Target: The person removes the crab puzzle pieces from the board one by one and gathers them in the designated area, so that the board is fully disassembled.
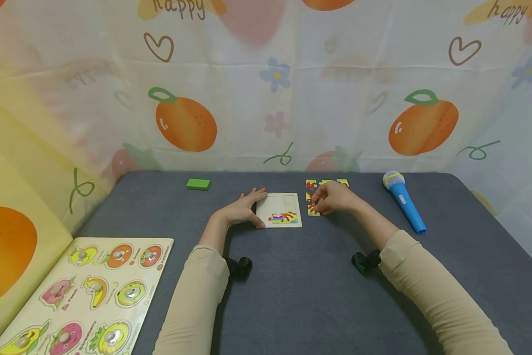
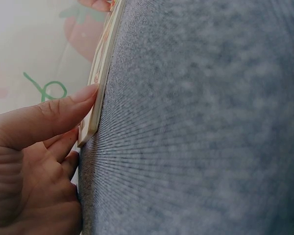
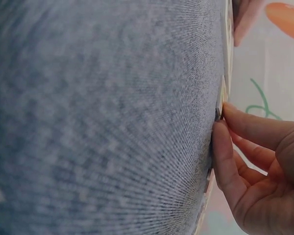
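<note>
A pale square puzzle tray (image 1: 283, 202) lies on the table, with joined colourful pieces (image 1: 284, 218) along its near side. My left hand (image 1: 241, 209) holds the tray by its left side, thumb at the near corner and fingers at the far corner. In the left wrist view the thumb (image 2: 54, 115) presses on the tray's rim (image 2: 95, 117). To the right of the tray, my right hand (image 1: 334, 197) pinches a small puzzle piece (image 3: 219, 113) between thumb and index finger, low over the table. The fingers hide most of it. A loose piece (image 1: 312, 211) lies by the fingertips.
More loose puzzle pieces (image 1: 311, 184) lie behind and beside the right hand. A blue toy microphone (image 1: 407, 204) lies farther right. A green block (image 1: 198, 184) is at the back left, and a fruit knob-puzzle board (image 1: 101, 276) fills the near left.
</note>
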Action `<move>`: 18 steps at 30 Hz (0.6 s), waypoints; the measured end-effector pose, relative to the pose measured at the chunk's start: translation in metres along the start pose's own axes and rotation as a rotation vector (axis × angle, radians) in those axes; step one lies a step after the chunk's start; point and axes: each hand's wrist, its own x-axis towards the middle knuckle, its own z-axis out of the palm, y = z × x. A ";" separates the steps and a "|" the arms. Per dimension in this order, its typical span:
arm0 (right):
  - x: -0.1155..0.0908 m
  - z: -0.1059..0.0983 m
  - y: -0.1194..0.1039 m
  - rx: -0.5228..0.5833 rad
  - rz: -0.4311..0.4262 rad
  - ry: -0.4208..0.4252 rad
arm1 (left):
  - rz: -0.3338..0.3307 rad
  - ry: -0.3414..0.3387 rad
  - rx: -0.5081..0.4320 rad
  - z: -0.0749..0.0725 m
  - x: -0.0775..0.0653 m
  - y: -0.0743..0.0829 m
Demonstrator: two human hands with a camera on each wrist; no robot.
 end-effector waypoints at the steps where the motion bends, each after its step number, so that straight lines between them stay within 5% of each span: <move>1: 0.000 0.000 0.000 -0.002 -0.001 0.003 | 0.002 0.000 0.001 0.000 0.000 0.000; 18: -0.001 0.001 -0.004 -0.034 -0.008 0.028 | 0.017 -0.011 -0.002 -0.001 0.002 -0.002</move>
